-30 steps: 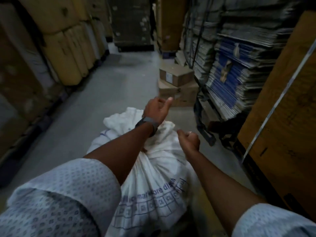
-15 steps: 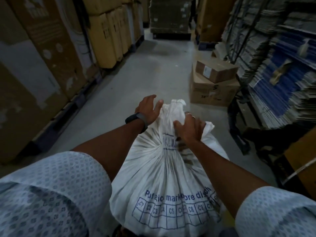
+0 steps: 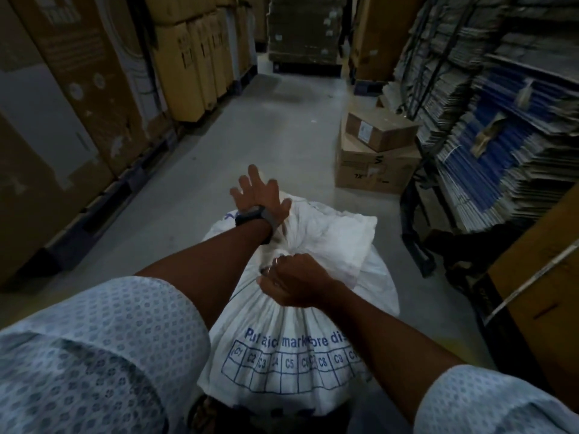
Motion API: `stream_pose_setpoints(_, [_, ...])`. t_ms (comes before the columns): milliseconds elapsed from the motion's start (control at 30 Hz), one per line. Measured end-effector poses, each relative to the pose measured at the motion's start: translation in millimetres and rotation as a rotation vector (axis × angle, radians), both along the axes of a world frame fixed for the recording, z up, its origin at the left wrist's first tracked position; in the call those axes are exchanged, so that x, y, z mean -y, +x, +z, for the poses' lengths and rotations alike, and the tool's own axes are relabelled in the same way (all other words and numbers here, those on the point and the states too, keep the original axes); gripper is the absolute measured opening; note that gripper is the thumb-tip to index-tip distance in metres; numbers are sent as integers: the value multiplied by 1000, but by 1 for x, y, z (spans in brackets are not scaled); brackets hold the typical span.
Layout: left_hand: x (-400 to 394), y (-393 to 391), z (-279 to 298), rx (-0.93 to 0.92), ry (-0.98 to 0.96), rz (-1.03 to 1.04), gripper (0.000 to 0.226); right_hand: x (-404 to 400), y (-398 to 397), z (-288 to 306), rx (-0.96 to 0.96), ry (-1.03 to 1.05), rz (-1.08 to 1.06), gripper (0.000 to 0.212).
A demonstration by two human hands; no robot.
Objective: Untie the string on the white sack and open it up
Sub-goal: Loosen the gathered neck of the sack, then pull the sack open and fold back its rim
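Right hand (image 3: 294, 285): your fist is clenched around the gathered neck of the white sack (image 3: 282, 355).
Left hand (image 3: 261, 195): your fingers are spread wide, beyond the neck.

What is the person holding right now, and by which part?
The right hand is closed around the tied neck of the white sack. The left hand is open with fingers spread, holding nothing.

Blue "C1" to "C9" grid on white sack (image 3: 291, 346)
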State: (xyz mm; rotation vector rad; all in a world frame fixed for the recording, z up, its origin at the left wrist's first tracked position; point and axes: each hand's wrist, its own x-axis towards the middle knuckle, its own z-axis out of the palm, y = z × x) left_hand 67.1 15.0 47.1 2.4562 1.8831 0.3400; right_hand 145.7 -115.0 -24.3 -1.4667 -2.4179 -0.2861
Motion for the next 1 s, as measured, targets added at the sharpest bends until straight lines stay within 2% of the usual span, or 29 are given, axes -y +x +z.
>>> stream_pose_setpoints(100, [1, -9, -4, -365, 65, -45, 46, 11, 8, -6, -63, -10, -60, 43])
stream_pose_setpoints(167, [6, -9, -10, -433, 110, -152, 43, 9, 16, -5, -143, 66, -200, 40])
stream_pose_setpoints(233, [8, -7, -22, -393, 16, -196, 43, 0, 26, -3, -245, 153, -334, 32])
stream_pose_setpoints(267, [10, -8, -27, -306, -58, -174, 47, -6, 30, -2, -275, 170, -399, 28])
stream_pose_setpoints(333, [9, -8, -41, -128, -157, -114, 75, -17, 37, -1, -313, 65, -538, 24])
stream_pose_setpoints(367, [8, -8, -47, -102, -192, -109, 90, -21, 38, -2, -353, -31, -625, 28])
stream_pose_setpoints(467, [7, -12, -63, -145, -371, -65, 108, -25, 40, -5, -602, -317, -963, 49])
stream_pose_setpoints(533, [6, -13, -69, -101, -448, -17, 114, -27, 46, -21, -788, -515, -1073, 78])
stream_pose_setpoints(600, [4, -12, -75, -58, -518, 8, 100, -27, 49, -45, -887, -610, -1042, 111])
stream_pose_setpoints(633, [4, -10, -76, -32, -536, 15, 93, -25, 49, -54, -890, -635, -1041, 118])
stream_pose_setpoints(700, [3, -10, -76, 33, -571, 38, 90, -22, 47, -61, -886, -661, -1069, 112])
stream_pose_setpoints(833, [-1, -16, -75, 259, -595, 115, 80, -27, 44, -50, -765, -676, -976, 76])
stream_pose_setpoints(900, [-2, -21, -71, 382, -609, 154, 82, -26, 41, -40, -747, -661, -963, 61])
stream_pose_setpoints(1000, [-1, -28, -62, 487, -586, 170, 67, -17, 39, -27, -518, -582, -904, 59])
